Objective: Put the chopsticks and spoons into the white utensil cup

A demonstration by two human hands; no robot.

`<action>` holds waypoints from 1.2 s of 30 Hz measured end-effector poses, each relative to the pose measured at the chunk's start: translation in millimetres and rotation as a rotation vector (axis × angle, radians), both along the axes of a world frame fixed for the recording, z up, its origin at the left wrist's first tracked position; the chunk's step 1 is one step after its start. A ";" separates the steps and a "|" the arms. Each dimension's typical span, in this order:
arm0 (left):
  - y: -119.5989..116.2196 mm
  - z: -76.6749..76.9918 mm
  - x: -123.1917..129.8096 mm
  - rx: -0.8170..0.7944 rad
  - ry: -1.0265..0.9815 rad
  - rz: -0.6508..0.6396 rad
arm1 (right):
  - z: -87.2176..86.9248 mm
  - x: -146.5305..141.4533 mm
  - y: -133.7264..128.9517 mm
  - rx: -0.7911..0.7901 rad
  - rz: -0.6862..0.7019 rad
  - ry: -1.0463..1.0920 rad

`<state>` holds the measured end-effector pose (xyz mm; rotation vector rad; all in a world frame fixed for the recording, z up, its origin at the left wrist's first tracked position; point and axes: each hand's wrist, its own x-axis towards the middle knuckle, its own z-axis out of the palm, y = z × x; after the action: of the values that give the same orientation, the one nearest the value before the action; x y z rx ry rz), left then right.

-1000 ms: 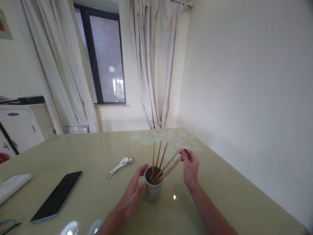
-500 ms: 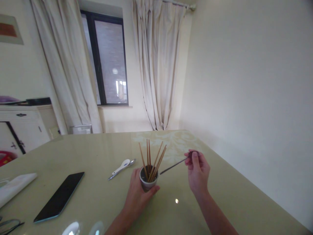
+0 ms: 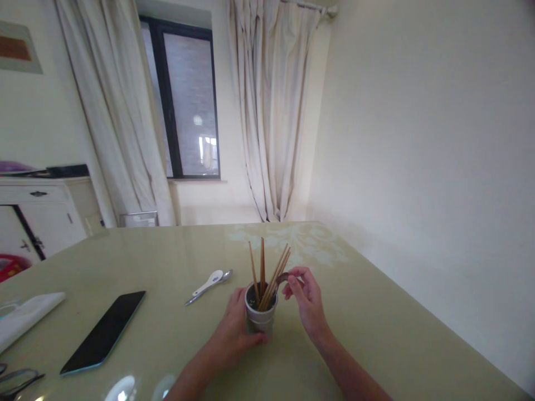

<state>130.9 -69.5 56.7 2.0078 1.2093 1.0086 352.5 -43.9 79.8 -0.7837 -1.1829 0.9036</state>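
Observation:
A pale cup (image 3: 261, 318) stands on the table with several wooden chopsticks (image 3: 273, 273) leaning in it. My left hand (image 3: 237, 323) is wrapped round the cup's left and near side, thumb across the front. At the cup's right rim, my right hand (image 3: 307, 301) pinches a dark spoon (image 3: 282, 277) by its bowl end. The spoon's handle points down into the cup, mostly hidden behind the chopsticks and rim. Left of the cup lie a white spoon (image 3: 214, 277) and a metal spoon (image 3: 193, 299), the white one partly over the metal one.
A dark tablet-like slab (image 3: 106, 329) lies on the left of the green table (image 3: 167, 262). Beyond it are a white flat object (image 3: 31, 317) and scissors (image 3: 23, 380) at the left edge. A wall (image 3: 438, 167) runs along the table's right side.
My right hand has moved left to the cup, and the spoon's handle has gone from beside the cup to inside it. The cup now sits slightly further right, with my left hand still round it.

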 end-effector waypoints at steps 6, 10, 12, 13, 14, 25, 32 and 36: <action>24.0 -16.3 -54.4 -0.049 0.233 0.105 | -26.6 -7.1 6.7 -0.095 0.094 -0.117; 36.5 -29.9 -71.8 0.135 0.589 0.464 | -37.6 -11.9 3.8 -0.153 0.141 -0.226; 37.8 -32.9 -74.1 0.169 0.687 0.534 | -39.6 -13.1 2.6 -0.160 0.156 -0.247; 37.8 -33.5 -74.3 0.179 0.715 0.551 | -40.2 -13.3 2.4 -0.159 0.162 -0.256; 37.5 -33.6 -74.2 0.192 0.738 0.564 | -40.7 -13.2 2.4 -0.157 0.165 -0.264; 36.2 -25.4 -65.5 0.110 0.628 0.521 | -46.5 -13.3 10.3 -0.223 0.194 -0.078; 28.2 -19.7 -20.6 0.055 0.438 0.360 | -47.8 -15.8 19.2 -0.262 0.115 -0.149; 21.0 -16.3 -3.9 -0.019 0.367 0.301 | -48.1 -16.5 20.3 -0.230 0.140 -0.202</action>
<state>127.0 -48.5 40.4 2.0972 1.7495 0.7748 336.0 -23.6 31.8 -1.0058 -1.3380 1.1096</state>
